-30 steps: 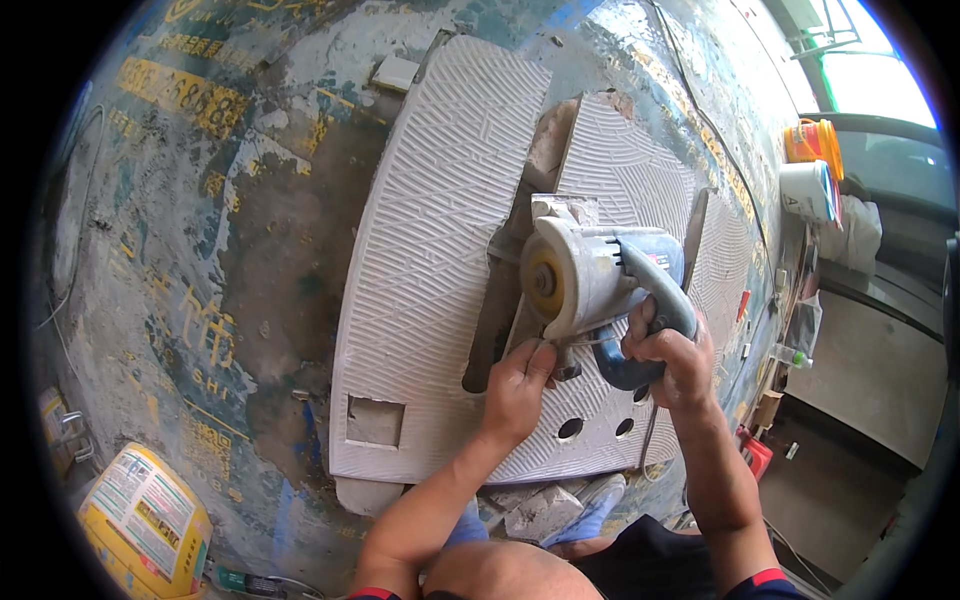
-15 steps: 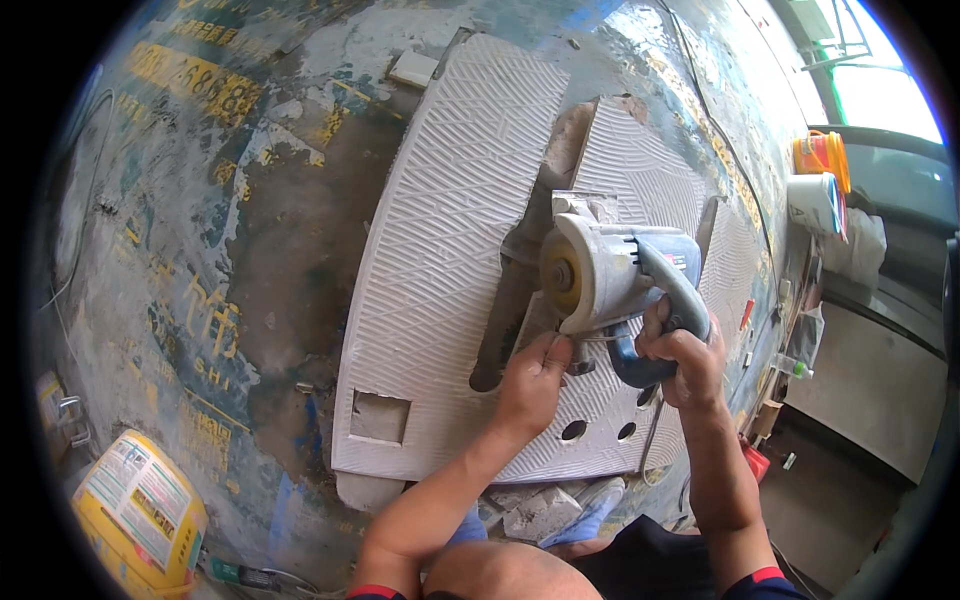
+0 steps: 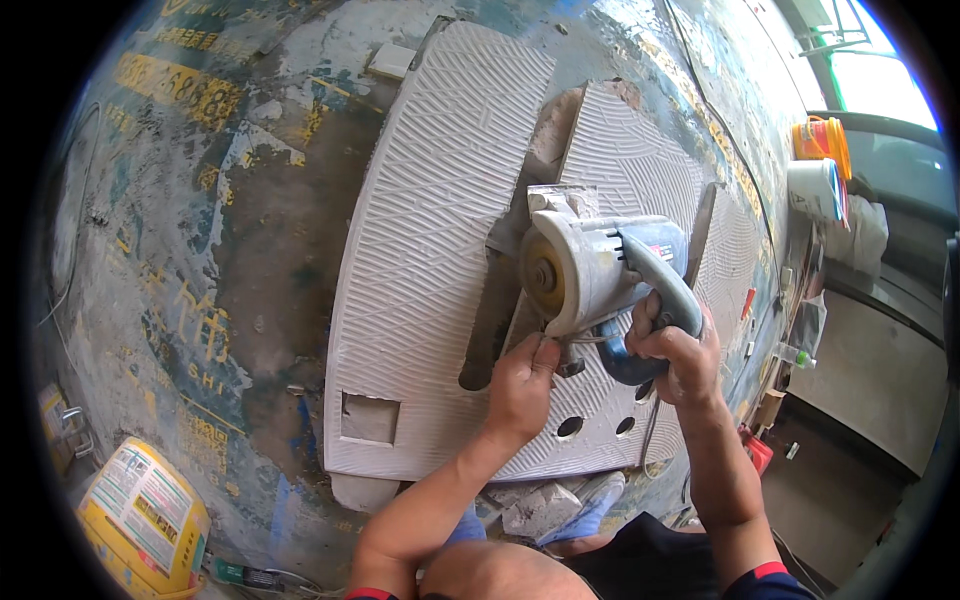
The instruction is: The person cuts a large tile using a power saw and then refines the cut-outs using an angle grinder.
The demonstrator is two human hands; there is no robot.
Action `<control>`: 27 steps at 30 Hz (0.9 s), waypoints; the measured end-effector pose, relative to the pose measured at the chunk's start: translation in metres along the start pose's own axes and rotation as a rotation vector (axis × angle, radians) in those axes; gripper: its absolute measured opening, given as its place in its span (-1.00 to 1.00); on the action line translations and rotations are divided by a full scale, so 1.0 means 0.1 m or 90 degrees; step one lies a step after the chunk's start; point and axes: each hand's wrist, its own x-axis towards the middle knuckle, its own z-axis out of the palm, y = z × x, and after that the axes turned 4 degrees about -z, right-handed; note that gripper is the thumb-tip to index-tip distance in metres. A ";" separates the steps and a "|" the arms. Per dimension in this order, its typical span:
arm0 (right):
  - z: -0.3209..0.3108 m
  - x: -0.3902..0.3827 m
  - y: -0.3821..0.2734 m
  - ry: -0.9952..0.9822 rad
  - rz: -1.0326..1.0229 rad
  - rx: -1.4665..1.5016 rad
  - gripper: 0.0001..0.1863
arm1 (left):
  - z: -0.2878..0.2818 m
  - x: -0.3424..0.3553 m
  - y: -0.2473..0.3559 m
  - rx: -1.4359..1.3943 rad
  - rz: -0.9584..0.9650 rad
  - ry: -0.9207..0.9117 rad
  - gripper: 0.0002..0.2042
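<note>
Gripping the cutter [image 3: 590, 270] by its far-running handle, my right hand [image 3: 675, 350] is clenched; my left hand [image 3: 520, 385] pinches at its near base, over the tile [image 3: 430, 250] lying near-to-far on the floor [image 3: 200, 250].

The floor [image 3: 200, 230] is stained concrete, blotched blue-grey and brown, with faded yellow markings. Directly on it, left of the left grip [image 3: 522, 385], lies a large ribbed grey tile [image 3: 420, 270] with a square cutout; a second ribbed tile [image 3: 620, 160] with round holes lies under both grips. Far to the lower left of them a yellow bag [image 3: 145, 515] lies on the floor.
</note>
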 end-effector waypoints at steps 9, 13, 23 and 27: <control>-0.01 0.00 0.00 0.007 -0.003 0.010 -0.73 | 0.03 0.01 -0.01 0.024 0.022 0.010 -0.73; -0.03 0.00 0.02 0.009 -0.001 0.011 -0.73 | 0.03 0.00 0.05 0.044 0.022 0.011 -0.74; -0.02 -0.01 -0.01 0.018 -0.007 0.023 -0.74 | 0.05 -0.01 0.15 0.124 0.047 0.020 -0.75; -0.03 -0.01 0.00 0.009 -0.015 0.018 -0.75 | 0.05 -0.01 0.15 0.151 0.049 0.026 -0.75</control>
